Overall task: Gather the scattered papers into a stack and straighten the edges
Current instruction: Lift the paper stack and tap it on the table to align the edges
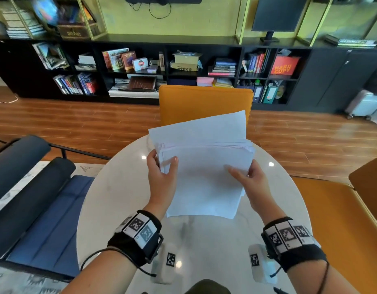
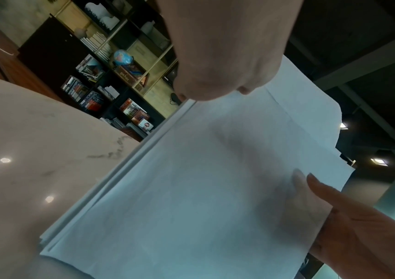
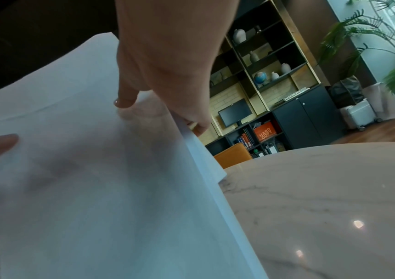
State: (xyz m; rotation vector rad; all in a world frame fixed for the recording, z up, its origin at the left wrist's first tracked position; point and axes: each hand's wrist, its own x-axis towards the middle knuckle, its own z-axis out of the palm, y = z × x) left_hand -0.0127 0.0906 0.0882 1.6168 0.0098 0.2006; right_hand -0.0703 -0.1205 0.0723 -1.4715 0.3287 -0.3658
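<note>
A stack of white papers (image 1: 204, 172) is held tilted over the round white marble table (image 1: 124, 198), its lower edge near the tabletop. One sheet (image 1: 215, 128) sticks up behind the rest, and the top edges are uneven. My left hand (image 1: 162, 172) grips the stack's left edge, thumb on the front. My right hand (image 1: 249, 179) grips the right edge, thumb across the front sheet. In the left wrist view the papers (image 2: 203, 188) fill the frame under my left hand (image 2: 227, 56). The right wrist view shows the papers (image 3: 84, 169) pinched by my right hand (image 3: 167, 75).
An orange chair (image 1: 204, 102) stands behind the table, another orange seat (image 1: 342, 230) at the right, and a dark blue lounge chair (image 1: 35, 198) at the left. A black bookshelf (image 1: 162, 66) lines the far wall across the wooden floor.
</note>
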